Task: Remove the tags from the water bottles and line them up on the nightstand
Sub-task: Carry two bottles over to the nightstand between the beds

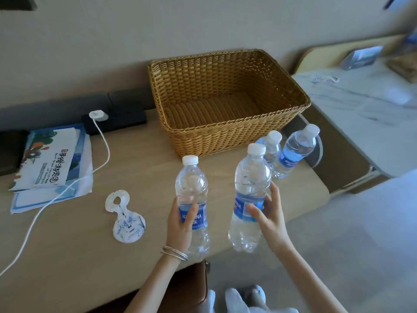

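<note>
My left hand (180, 224) grips a clear water bottle (191, 186) with a blue label and white cap, held upright over the front of the wooden desk (79, 240). My right hand (268, 213) grips a second, similar bottle (250, 184) just to its right, tilted slightly. Neither bottle has a tag on its neck. Two more bottles stand at the desk's right end: one (272, 146) behind the held bottle, the other (295, 150) further right. A white and blue paper tag (125, 216) with a round hole lies flat on the desk to the left of my left hand.
A large wicker basket (228, 129) with nothing inside stands at the back of the desk. Brochures (52, 163) lie at the left, with a white cable (67, 188) running across them from a charger (98, 115). A marble-topped surface (361, 105) sits to the right.
</note>
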### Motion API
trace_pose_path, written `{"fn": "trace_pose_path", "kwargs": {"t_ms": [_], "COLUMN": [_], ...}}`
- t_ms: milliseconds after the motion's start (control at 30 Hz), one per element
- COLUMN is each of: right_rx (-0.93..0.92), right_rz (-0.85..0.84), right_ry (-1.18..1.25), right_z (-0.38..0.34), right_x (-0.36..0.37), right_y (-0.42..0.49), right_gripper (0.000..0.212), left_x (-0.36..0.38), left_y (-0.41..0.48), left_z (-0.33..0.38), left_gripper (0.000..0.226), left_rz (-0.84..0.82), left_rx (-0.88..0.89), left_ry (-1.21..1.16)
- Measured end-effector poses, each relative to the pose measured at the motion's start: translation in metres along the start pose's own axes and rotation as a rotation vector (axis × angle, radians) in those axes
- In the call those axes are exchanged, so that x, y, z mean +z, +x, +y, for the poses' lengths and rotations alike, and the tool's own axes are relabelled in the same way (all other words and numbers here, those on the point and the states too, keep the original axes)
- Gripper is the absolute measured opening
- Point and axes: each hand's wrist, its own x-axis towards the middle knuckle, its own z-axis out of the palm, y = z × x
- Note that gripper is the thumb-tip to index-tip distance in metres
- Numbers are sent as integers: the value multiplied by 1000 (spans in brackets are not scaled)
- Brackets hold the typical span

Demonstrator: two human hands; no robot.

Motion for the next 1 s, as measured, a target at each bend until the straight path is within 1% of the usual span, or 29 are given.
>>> {"fn": "trace_pose_path", "kwargs": {"t_ms": [100,200,233,300,333,367,433,533,600,667,733,767,833,900,1000], "right_rx": [14,64,89,138,157,166,173,204,233,264,286,299,331,360,379], "right_rz": [41,127,164,244,280,315,386,485,546,586,614,635,685,741,832], "right_ry": [28,70,75,70,51,20,-62,-192,-326,-449,-507,-514,-494,-473,-485], "right_z": [-9,-15,-15,-12,-9,-6,-5,-7,-4,-1,-1,-1,-2,-3,-3], "right_x": [-14,-32,-39,-57,-67,-79,-104,-142,-170,-197,-222,-235,-261,-287,-325], "right_y": [-15,-32,-39,-52,-59,-67,-83,-108,-124,-141,-158,-166,-183,-200,-226], "right_gripper": [76,75,73,60,54,55,64,65,69,72,72,73,74,75,75], "left_x": [24,53,64,84,95,105,127,163,188,216,245,261,293,324,369], "left_y": [-10,-24,-28,-38,-43,-49,-60,-80,-93,-107,-121,-128,-144,-159,-179], "left_z": [12,18,21,23,22,22,20,17,11,5,1,0,-2,-7,-12], "left_gripper": [55,52,50,49,50,53,64,73,74,66,56,55,60,69,81], "left_rz": [-137,-258,-291,-358,-386,-407,-428,-480,-514,-549,-591,-624,-703,-775,-851], "left_rx": [-14,-50,-71,-113,-128,-138,-128,-98,-59,12,100,136,193,243,313], "left_ry": [17,26,23,26,32,39,89,197,298,426,526,563,631,712,796]}}
